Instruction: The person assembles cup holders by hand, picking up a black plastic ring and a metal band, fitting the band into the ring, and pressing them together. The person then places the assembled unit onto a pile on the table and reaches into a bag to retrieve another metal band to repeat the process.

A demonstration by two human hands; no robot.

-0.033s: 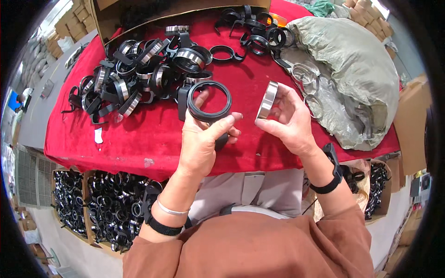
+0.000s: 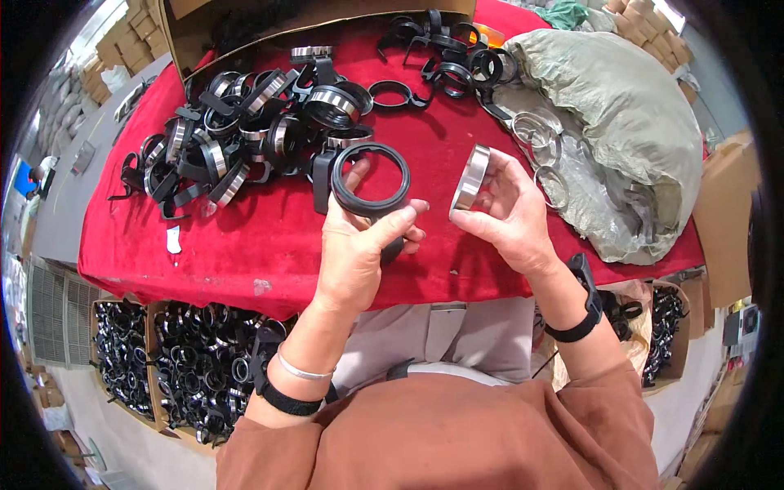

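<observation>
My left hand (image 2: 349,255) is closed on a round black plastic ring (image 2: 367,207), tilted up above the red cloth. A black piece shows below the ring, behind my fingers; I cannot tell if it belongs to it. To the right, my right hand (image 2: 516,219) grips a shiny silver metal band (image 2: 470,178) by its edge, between thumb and fingers. The band stands almost edge-on, apart from the black ring. Beyond my left hand lies a heap of black rings with silver bands and strap-like arms (image 2: 273,131).
Red cloth (image 2: 457,261) covers the table. At the right lies a pale woven sack (image 2: 612,106) with clear-wrapped metal bands at its mouth. More black rings (image 2: 453,61) sit at the back. An open carton (image 2: 335,23) stands behind. Boxes of rings (image 2: 204,367) stand below the front edge.
</observation>
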